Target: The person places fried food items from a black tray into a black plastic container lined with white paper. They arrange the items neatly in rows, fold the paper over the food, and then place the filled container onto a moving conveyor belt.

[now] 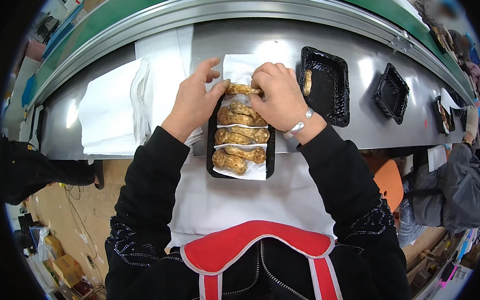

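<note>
A long black plastic tray (pixel 271 157) lies before me, holding rows of brown, mottled mushrooms (pixel 230 161) with thick stems. Folded white paper (pixel 256 174) lines the tray and separates the rows. At the far end, a slim mushroom (pixel 240 89) lies crosswise between my hands. My left hand (pixel 195 97) has its fingers spread and raised, with the thumb tip touching the mushroom's left end. My right hand (pixel 279 96), with a silver bracelet at the wrist, curls its fingers around the right end. Part of the far row is hidden under that hand.
Stacked white paper sheets (pixel 109 108) lie on the metal table to the left. Right of my hands stands a black tray (pixel 337 101) with one mushroom piece (pixel 307 83) inside. Farther right are another black tray (pixel 392 95) and a co-worker's hand (pixel 471 127). A metal rail (pixel 291 8) runs along the back.
</note>
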Demonstrator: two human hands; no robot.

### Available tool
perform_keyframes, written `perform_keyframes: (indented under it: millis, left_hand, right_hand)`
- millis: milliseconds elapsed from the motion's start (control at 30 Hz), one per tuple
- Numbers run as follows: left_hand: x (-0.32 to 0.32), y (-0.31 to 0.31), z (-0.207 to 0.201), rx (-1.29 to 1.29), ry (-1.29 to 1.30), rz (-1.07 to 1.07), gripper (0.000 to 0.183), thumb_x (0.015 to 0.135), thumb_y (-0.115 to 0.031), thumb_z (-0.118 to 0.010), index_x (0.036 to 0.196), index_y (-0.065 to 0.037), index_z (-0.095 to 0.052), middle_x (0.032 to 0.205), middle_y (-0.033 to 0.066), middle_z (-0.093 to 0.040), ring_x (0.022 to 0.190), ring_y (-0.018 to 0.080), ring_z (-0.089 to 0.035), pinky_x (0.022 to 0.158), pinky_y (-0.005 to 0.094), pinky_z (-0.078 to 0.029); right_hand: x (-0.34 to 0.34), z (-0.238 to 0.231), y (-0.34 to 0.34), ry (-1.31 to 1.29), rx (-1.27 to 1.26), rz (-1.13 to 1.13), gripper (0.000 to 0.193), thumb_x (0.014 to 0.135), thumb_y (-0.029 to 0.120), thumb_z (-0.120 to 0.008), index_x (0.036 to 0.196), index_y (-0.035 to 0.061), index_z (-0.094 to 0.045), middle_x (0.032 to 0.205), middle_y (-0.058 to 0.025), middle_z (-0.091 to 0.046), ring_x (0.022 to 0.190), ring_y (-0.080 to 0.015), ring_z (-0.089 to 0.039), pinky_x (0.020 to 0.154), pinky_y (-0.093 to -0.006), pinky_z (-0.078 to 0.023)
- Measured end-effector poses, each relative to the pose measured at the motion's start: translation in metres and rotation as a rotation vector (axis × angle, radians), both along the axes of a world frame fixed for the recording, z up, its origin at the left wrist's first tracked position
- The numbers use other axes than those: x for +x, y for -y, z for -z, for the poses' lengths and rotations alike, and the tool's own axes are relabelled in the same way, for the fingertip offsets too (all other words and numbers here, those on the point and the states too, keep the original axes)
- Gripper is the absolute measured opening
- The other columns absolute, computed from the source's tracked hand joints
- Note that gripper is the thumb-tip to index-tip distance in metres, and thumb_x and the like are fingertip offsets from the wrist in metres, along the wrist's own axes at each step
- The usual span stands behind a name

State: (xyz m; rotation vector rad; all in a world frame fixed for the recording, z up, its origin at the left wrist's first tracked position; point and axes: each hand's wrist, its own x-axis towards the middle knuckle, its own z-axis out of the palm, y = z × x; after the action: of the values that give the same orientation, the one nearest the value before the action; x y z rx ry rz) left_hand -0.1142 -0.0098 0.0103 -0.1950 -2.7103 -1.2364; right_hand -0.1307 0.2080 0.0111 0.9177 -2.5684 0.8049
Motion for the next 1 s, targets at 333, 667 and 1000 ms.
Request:
perform_keyframes:
  millis: [333, 667, 1000]
  left_hand:
    - [-0.005, -0.006, 0.008, 0.151, 0.109, 0.021, 0.050, 0.097, -0.010, -0.069, 0.144, -0.005, -0.053, 0.108, 0.0117, -0.073, 0.101, 0.0173, -0.067, 0.092, 0.0318, -0.051]
    - [-0.005, -0.014, 0.011, 0.321, -0.031, 0.014, 0.046, 0.096, -0.001, -0.065, 0.141, -0.008, -0.058, 0.090, -0.0007, -0.062, 0.088, 0.0091, -0.059, 0.091, 0.0269, -0.050]
    - [0.004, -0.015, 0.002, 0.401, 0.002, 0.022, 0.044, 0.098, 0.000, -0.061, 0.141, -0.009, -0.056, 0.105, 0.0054, -0.062, 0.084, 0.0104, -0.064, 0.073, 0.0261, -0.053]
  right_hand:
    - [0.008, -0.031, -0.062, -0.121, -0.294, 0.281, 0.014, 0.081, 0.007, -0.070, 0.091, 0.0037, -0.060, 0.089, -0.0130, -0.062, 0.079, -0.0343, -0.061, 0.071, -0.0432, -0.049]
    - [0.022, 0.000, -0.122, -0.250, 0.177, 0.471, 0.014, 0.082, 0.011, -0.070, 0.093, 0.0051, -0.064, 0.087, -0.0160, -0.063, 0.078, -0.0381, -0.061, 0.072, -0.0483, -0.048]
    - [0.029, -0.014, -0.028, 0.253, -0.189, 0.123, 0.040, 0.092, 0.023, -0.067, 0.128, 0.0058, -0.061, 0.102, -0.0164, -0.071, 0.100, -0.0358, -0.064, 0.090, -0.0459, -0.048]
